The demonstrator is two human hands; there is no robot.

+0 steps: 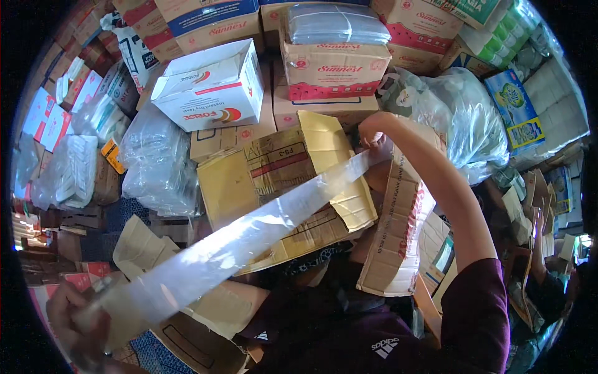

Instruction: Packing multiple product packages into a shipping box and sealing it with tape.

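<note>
A wide strip of clear packing tape [230,240] is pulled taut across the view, slanting from the lower left up to the middle right. My left hand [81,327], smeared by motion, grips its near end at the lower left. At the far end my right hand [375,132] is closed on the tape, fingers bent inward. Whether either hand also holds the roll cannot be made out. Beneath the strip lies an opened brown cardboard box [230,181] with a raised flap and a dark printed band. Next to my right forearm stands another worn cardboard piece [389,243].
A white carton [212,87] and stacked brown cartons [336,68] stand beyond. Plastic-wrapped packs [159,159] are at left; a clear plastic bag [464,115] and a blue-green pack [514,103] at right. Torn cardboard [146,246] lies near my left arm.
</note>
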